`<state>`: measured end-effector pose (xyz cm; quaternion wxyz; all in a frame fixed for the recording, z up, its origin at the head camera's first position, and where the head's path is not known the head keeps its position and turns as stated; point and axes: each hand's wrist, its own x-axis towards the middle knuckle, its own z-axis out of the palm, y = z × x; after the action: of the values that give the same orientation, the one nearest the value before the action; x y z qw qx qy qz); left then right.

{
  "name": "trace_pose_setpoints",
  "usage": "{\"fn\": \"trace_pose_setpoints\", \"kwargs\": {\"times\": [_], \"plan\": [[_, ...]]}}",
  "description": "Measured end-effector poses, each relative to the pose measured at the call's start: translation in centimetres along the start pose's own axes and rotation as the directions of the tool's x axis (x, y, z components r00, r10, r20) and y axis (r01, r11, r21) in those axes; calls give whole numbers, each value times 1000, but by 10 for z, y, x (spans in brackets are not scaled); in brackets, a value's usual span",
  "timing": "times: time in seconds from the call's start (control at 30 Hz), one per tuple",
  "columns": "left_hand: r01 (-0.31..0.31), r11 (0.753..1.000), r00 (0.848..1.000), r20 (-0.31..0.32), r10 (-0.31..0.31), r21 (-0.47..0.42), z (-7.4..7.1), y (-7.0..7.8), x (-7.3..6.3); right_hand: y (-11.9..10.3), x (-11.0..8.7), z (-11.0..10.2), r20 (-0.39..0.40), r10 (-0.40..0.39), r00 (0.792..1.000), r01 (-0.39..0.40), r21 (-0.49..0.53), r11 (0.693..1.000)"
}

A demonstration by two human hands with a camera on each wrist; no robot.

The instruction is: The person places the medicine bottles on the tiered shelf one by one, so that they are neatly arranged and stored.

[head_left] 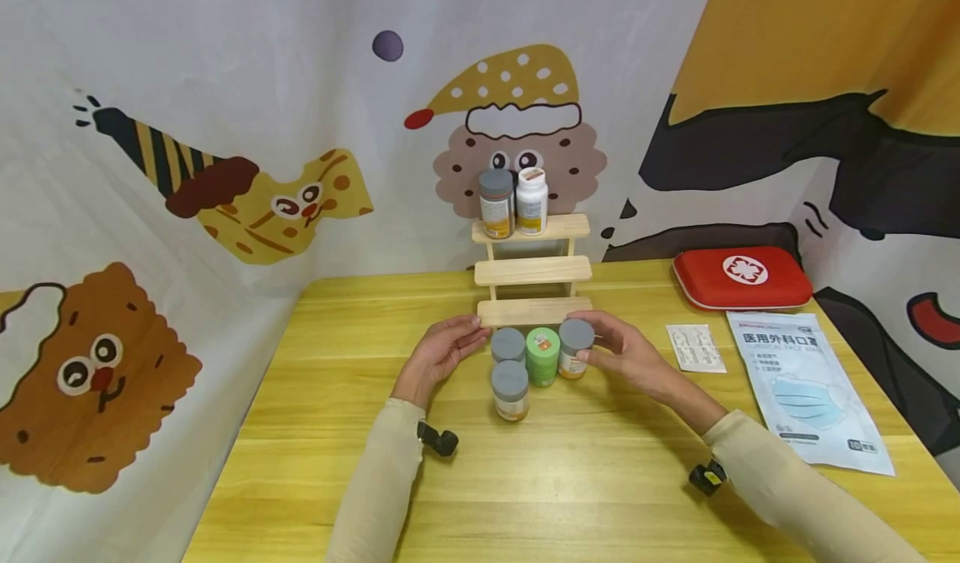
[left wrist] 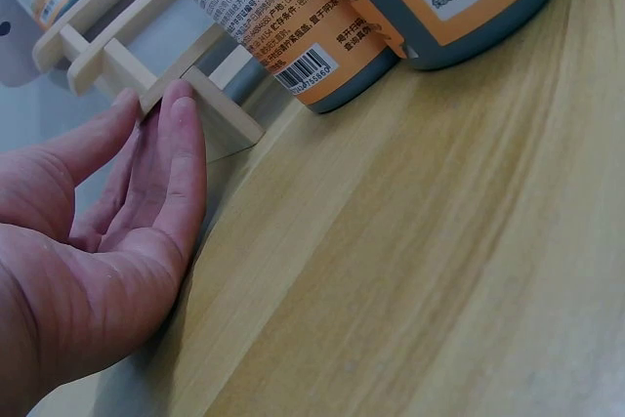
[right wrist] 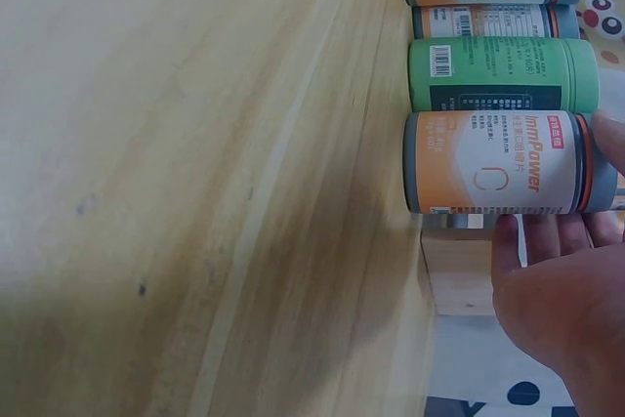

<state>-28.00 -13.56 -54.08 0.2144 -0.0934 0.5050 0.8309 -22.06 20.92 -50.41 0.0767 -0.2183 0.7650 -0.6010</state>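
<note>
A three-step wooden display rack [head_left: 534,271] stands at the back of the table. My left hand [head_left: 441,353] pinches the left end of its lowest step, thumb and fingertips meeting at the corner [left wrist: 161,95]. With thumb in front and fingers behind, my right hand [head_left: 632,361] grips a grey-lidded supplement jar [head_left: 574,361] that has an orange and white label [right wrist: 498,163]. Left of that jar is a green jar [head_left: 542,363]. Two more grey-lidded jars, a rear one [head_left: 508,345] and a front one [head_left: 511,401], stand upright farther left.
On the rack's top step are a grey-lidded jar [head_left: 497,205] and a white bottle [head_left: 532,202]. To the right lie a red first-aid case [head_left: 742,280], a small printed packet [head_left: 696,348] and a surgical mask pack [head_left: 810,392]. A printed curtain [head_left: 337,88] hangs behind the table.
</note>
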Motion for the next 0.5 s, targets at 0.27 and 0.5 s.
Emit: {"fn": "trace_pose_setpoints", "kwargs": {"times": [0.27, 0.5], "plan": [[3, 1000, 1000, -8, -3, -6, 0, -1, 1, 2, -2, -1, -20, -21, 1000, 20, -47, 999], [1, 1000, 1000, -20, -1, -8, -1, -1, 1, -4, 0, -6, -45, -59, 997, 56, -68, 996]]}}
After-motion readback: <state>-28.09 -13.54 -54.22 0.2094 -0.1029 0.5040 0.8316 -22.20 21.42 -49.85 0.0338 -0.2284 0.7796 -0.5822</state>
